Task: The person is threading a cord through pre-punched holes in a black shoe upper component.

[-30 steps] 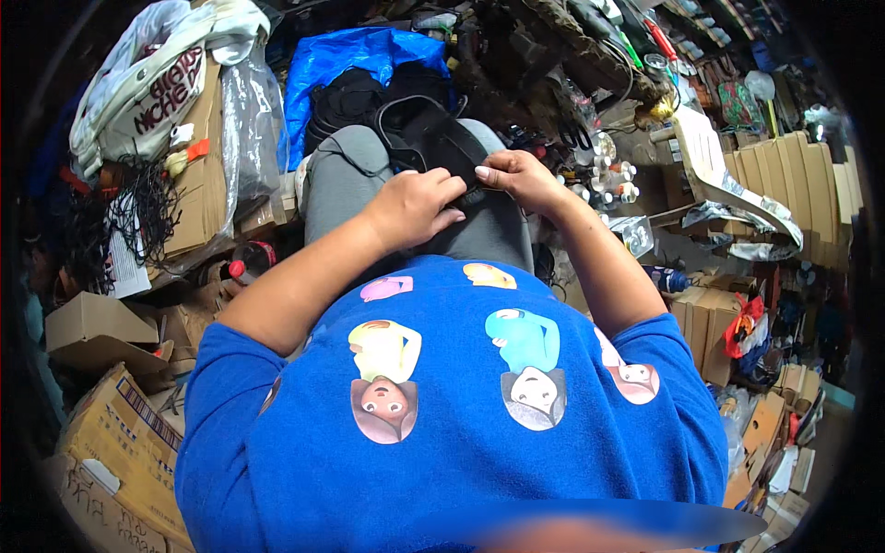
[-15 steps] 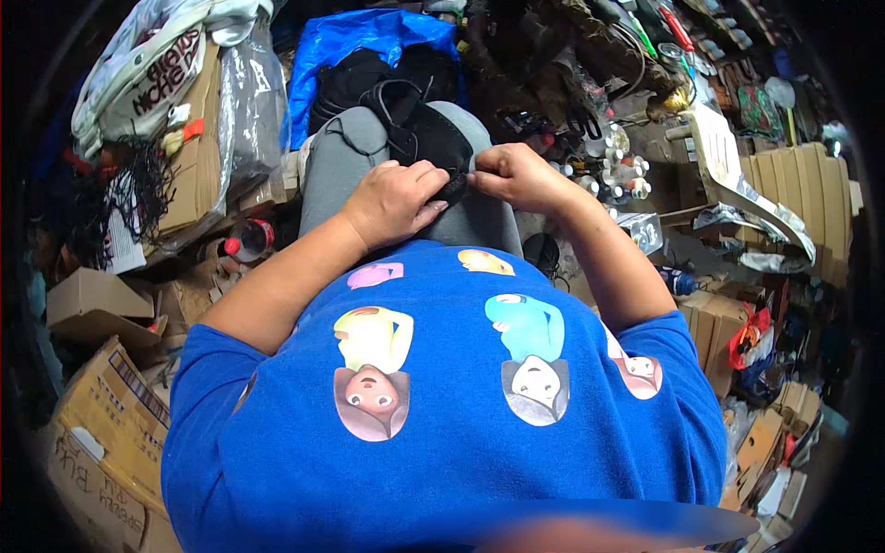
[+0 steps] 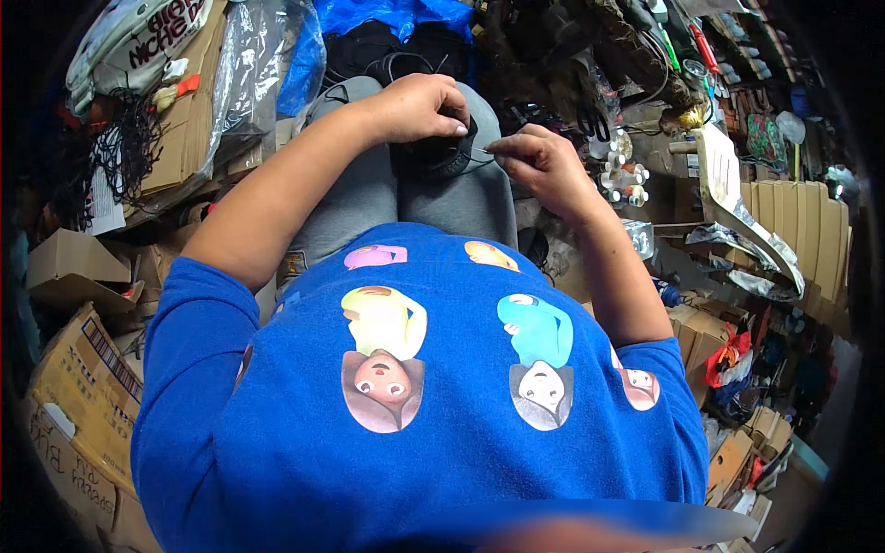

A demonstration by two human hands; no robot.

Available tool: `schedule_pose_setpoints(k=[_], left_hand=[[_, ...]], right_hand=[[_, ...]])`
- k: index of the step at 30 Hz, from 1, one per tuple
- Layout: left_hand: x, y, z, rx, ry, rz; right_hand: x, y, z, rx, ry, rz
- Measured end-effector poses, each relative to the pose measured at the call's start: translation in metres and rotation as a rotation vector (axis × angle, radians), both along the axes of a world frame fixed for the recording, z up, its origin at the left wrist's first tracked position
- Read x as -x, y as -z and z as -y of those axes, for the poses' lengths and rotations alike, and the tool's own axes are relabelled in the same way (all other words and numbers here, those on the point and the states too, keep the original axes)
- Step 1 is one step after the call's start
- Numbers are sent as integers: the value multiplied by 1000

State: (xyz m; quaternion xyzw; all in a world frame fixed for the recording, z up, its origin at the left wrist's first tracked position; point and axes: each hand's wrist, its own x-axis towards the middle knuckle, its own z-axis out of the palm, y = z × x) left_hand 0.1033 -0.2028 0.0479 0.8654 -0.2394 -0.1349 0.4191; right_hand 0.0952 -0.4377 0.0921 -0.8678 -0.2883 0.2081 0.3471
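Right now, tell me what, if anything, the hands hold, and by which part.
Right hand: a thin, needle-like thing, pinched by its right end. Left hand: bent over the black piece; whether it grips it cannot be told.

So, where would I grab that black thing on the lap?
Probably by the rounded edge of the black piece nearest the body, coming from the body side. That edge curves out uncovered over the grey trousers; the left hand hides part farther away, and the right hand pinches a thin strand on the right.
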Motion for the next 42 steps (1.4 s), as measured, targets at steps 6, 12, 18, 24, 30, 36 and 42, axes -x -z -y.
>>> schedule_pose_setpoints(k=[6, 12, 18, 24, 30, 36, 42], left_hand=[[-7, 5, -4, 190, 83, -202], [-11, 9, -7, 293, 136, -350], [-10, 8, -4, 243, 119, -314], [-10, 9, -10, 165, 192, -209], [-10, 12, -9, 148, 201, -110], [-6, 13, -4, 88, 96, -219], [39, 16, -19, 96, -186, 292]], right_hand=[[-4, 4, -6, 71, -36, 117], [2, 6, -17, 66, -23, 181], [-4, 5, -15, 87, 13, 124], [-22, 12, -17, 47, -136, 29], [-43, 49, 2, -174, -109, -413], [-18, 62, -14, -291, 32, -377], [6, 28, -13, -88, 51, -3]])
